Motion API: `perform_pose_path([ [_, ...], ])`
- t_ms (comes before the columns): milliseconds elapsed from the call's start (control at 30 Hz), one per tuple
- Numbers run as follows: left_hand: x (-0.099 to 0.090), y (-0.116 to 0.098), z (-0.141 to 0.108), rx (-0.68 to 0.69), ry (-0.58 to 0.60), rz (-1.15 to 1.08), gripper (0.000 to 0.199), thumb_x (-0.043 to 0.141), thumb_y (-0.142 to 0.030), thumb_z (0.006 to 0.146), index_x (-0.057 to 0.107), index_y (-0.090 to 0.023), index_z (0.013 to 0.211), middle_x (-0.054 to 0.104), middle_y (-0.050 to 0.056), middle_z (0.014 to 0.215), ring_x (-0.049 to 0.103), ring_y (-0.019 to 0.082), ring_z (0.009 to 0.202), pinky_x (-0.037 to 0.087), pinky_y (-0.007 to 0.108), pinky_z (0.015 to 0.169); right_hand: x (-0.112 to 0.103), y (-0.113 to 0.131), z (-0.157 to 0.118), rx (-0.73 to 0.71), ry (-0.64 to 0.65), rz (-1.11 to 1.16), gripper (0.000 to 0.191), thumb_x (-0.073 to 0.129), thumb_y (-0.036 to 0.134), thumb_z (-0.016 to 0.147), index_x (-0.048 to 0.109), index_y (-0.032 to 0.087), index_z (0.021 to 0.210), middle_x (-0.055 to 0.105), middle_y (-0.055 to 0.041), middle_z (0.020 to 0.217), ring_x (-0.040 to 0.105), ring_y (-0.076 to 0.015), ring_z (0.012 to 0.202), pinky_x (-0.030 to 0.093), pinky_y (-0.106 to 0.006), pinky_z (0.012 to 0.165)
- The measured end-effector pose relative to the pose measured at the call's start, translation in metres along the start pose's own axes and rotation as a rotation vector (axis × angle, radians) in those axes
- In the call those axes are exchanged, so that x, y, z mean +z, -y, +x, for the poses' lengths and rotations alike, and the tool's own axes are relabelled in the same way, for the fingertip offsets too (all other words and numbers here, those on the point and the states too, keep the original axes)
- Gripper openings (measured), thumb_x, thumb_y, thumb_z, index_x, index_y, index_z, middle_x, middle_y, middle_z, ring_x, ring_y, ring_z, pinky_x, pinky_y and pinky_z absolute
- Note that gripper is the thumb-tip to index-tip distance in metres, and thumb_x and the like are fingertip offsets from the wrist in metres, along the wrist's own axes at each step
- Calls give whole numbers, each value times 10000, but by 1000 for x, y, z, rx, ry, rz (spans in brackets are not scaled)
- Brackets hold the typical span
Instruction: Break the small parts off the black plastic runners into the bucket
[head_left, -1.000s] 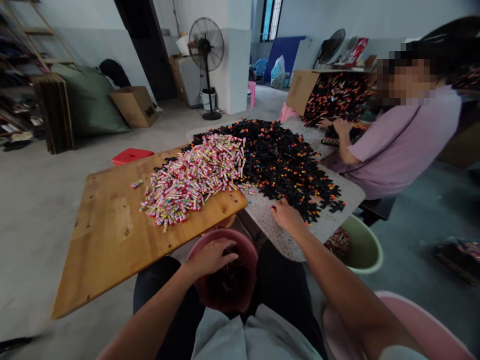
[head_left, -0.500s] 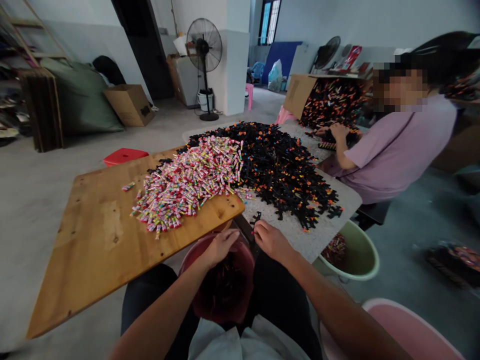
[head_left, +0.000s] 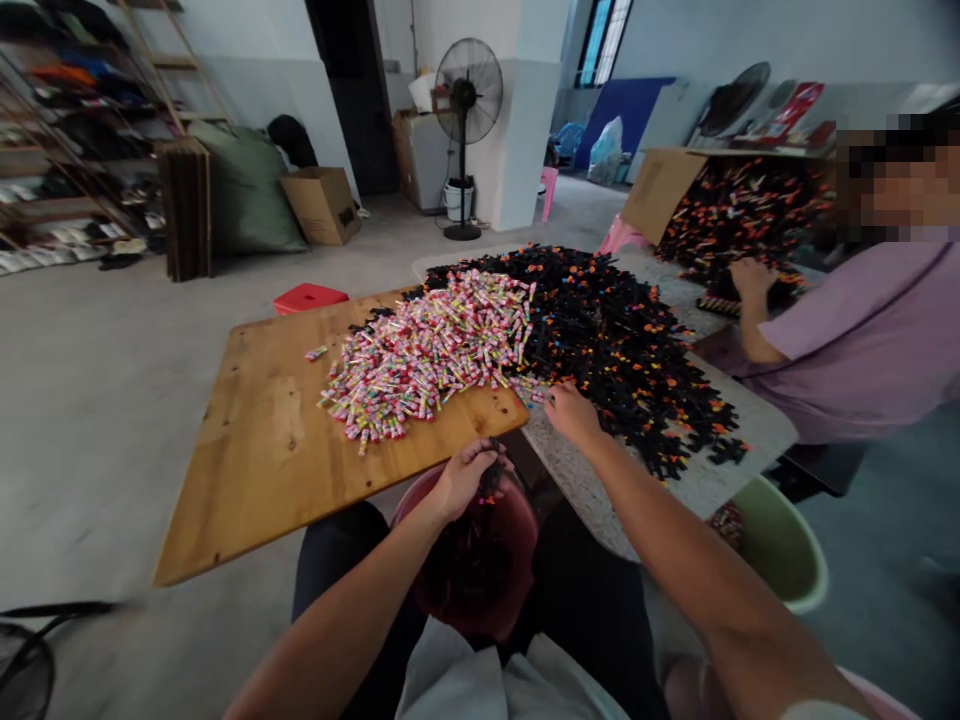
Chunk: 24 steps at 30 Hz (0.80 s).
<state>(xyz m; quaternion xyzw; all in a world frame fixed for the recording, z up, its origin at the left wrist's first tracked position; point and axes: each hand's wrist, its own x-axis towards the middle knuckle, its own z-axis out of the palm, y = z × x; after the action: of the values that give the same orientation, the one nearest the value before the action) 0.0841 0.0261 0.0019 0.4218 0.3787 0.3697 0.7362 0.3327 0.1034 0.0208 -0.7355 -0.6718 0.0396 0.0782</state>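
My left hand (head_left: 466, 482) is closed around a small black plastic toy (head_left: 491, 478) with bits of pink and orange at its lower end, above a dark red bucket (head_left: 529, 520) between my legs. My right hand (head_left: 576, 412) reaches to the near edge of the heaps, fingertips pinched together beside a few stray pink-and-white wrapped tubes (head_left: 529, 388); what lies between the fingertips is hidden. A large heap of such tubes (head_left: 435, 350) covers part of the wooden board (head_left: 255, 430). Against it, a heap of black toys with orange tips (head_left: 622, 340) spreads over the speckled tabletop (head_left: 577, 480).
At the right a person in a pink shirt (head_left: 877, 340) works beside a cardboard box (head_left: 664, 190) full of black and orange pieces. A pale green tub (head_left: 795, 550) stands under the table's right side. Beyond are a red stool (head_left: 310, 298) and a standing fan (head_left: 465, 95).
The view has swung left. The black toy that was at my right fingers is now in my left hand, and my right hand has moved forward to the stray tubes.
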Motion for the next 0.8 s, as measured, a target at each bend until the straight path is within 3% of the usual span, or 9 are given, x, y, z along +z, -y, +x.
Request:
perform_pose_path([
  [133,-7,-16,-19,37,-2,169,403,698,-468,848,609,-158,1088,623,-43,663,608,105,492,503,207,474,12,5,18,-17,46,-13,293,518,273,1019,717,126,1174,652,-183,1269,684,-252,1053,492,-319,893],
  [267,-11,-27,-28,120,-32,274,476,718,-502,859,634,-138,1152,544,-78,584,537,82,444,449,185,452,9,17,0,-3,17,82,254,538,283,1006,699,108,1094,709,-187,1161,698,-255,1003,509,-334,855],
  [333,-11,-30,-30,155,-49,280,521,721,-523,863,643,-133,1199,557,-67,630,543,77,454,442,187,460,-1,26,-22,-15,58,390,249,560,355,1003,679,143,1059,749,-125,1006,706,-220,852,531,-315,757],
  [433,-10,-33,-31,188,-57,293,534,726,-534,866,669,-126,1206,583,-41,695,557,74,500,442,185,488,-17,42,-65,-112,232,956,341,620,517,964,661,192,1061,744,-43,869,646,-162,633,512,-274,574],
  [500,-8,-36,-32,185,-8,313,533,722,-546,872,686,-126,1198,624,-14,753,563,77,534,447,188,503,-26,52,-90,-152,277,1141,384,670,554,929,680,203,1085,723,-22,845,610,-140,595,501,-261,542],
  [633,-2,-43,-37,211,103,407,539,742,-544,862,713,-132,1209,706,47,922,551,77,563,441,197,509,-32,61,-113,-131,215,1225,391,707,553,905,726,206,1086,671,2,775,572,-127,565,488,-263,532],
  [800,4,-47,-43,244,88,469,482,723,-541,872,732,-126,1118,700,36,873,536,84,551,442,205,504,-36,57,-119,-136,219,1228,361,713,531,904,732,206,1060,632,16,721,558,-129,554,477,-268,530],
])
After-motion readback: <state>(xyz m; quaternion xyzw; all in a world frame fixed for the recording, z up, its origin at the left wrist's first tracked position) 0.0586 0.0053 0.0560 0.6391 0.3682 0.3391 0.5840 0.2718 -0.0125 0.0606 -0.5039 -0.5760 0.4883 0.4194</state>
